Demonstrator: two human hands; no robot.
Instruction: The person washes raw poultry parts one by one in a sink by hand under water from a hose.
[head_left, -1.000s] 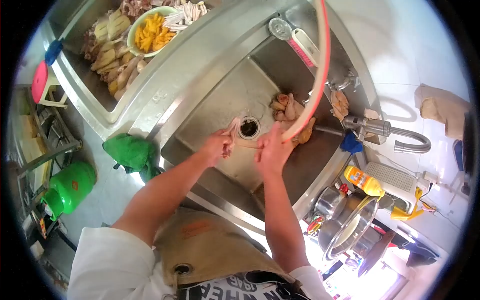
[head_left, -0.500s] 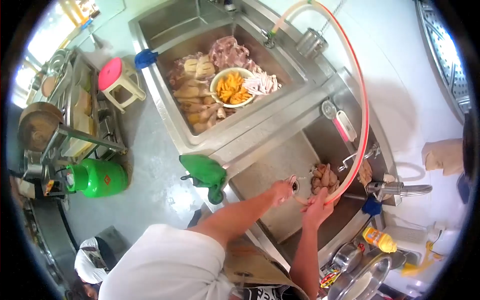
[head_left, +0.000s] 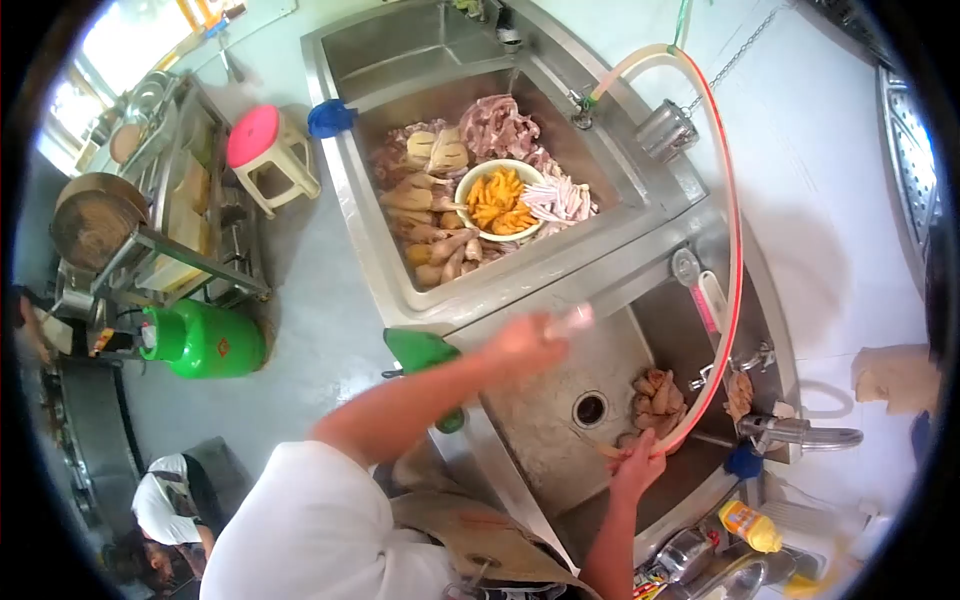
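My left hand point(head_left: 535, 338) is closed on a pale pink piece of meat point(head_left: 572, 321), blurred by motion, above the left edge of the near sink basin point(head_left: 540, 420). My right hand point(head_left: 640, 466) grips the end of a clear hose with a red stripe point(head_left: 737, 262), pointing it into that basin. The hose arches over from a tap point(head_left: 581, 108) at the far sink. Raw poultry pieces point(head_left: 658, 400) lie beside the drain point(head_left: 590, 409), close to my right hand.
The far sink point(head_left: 425, 298) holds raw meat point(head_left: 497, 127), plucked poultry point(head_left: 425, 215), pale strips point(head_left: 562, 200) and a bowl point(head_left: 462, 192) of orange-yellow pieces. A green cloth point(head_left: 420, 350) hangs on the sink edge. A stool point(head_left: 275, 160), a gas cylinder point(head_left: 215, 338) and another person point(head_left: 170, 505) are leftward.
My left hand has lifted the pink piece away from the drain, up and to the left. My right hand keeps hold of the hose, its end lower in view. The camera view has shifted.
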